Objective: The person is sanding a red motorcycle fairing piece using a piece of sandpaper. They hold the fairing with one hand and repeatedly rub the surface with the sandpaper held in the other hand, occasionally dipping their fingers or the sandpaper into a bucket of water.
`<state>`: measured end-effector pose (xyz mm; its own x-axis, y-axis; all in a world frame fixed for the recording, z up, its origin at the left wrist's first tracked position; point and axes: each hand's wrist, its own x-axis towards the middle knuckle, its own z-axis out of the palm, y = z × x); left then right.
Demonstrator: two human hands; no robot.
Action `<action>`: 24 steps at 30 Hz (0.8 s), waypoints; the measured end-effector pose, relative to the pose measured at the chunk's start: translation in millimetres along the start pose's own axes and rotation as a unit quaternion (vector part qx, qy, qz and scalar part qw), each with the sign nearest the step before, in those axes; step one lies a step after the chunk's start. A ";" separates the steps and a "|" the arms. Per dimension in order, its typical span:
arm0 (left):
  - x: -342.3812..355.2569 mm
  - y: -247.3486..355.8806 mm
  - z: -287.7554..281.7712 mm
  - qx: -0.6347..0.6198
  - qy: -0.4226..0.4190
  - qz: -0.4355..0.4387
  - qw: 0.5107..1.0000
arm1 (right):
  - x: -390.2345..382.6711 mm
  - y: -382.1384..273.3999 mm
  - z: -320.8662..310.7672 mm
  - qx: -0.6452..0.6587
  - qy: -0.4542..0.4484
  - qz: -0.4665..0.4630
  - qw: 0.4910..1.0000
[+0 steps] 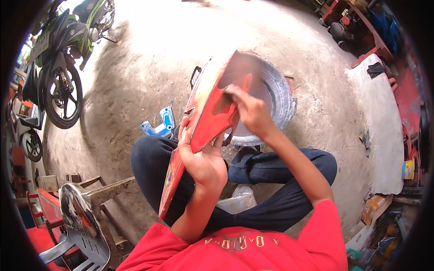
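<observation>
Head: red panel (209, 121), basin (281, 97) right
Left hand (203, 165): grip clamped on panel
Right hand (254, 113): at panel; can't tell grip

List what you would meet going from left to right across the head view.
Green-and-black motorcycle, blue-and-white piece, left hand holding the red panel, right hand, pale slab, yellow container.

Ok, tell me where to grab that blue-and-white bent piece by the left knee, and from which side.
Probably best by the prong of the blue-and-white piece pointing away from you, coming from above and the far side: that prong is narrow and shows uncovered, while the near end appears close to the left knee.
</observation>
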<state>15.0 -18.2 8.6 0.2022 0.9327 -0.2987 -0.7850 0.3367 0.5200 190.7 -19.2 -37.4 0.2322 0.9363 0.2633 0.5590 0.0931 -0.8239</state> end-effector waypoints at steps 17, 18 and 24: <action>4.1 0.5 -8.4 -0.025 -0.020 0.008 0.999 | -26.9 -41.7 19.0 -0.080 0.000 -0.197 0.977; -0.9 1.4 2.5 -0.010 0.002 0.001 1.000 | -13.7 -26.5 6.5 0.009 -0.013 -0.108 0.994; 9.4 0.0 -15.0 -0.024 0.013 0.002 1.000 | -36.2 -63.7 27.8 -0.125 0.016 -0.235 0.964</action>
<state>8.1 -11.4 -6.2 0.1841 0.9302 -0.3174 -0.8126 0.3257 0.4833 124.6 -49.6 -8.4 -0.0715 0.7987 0.5974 0.7817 0.4169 -0.4638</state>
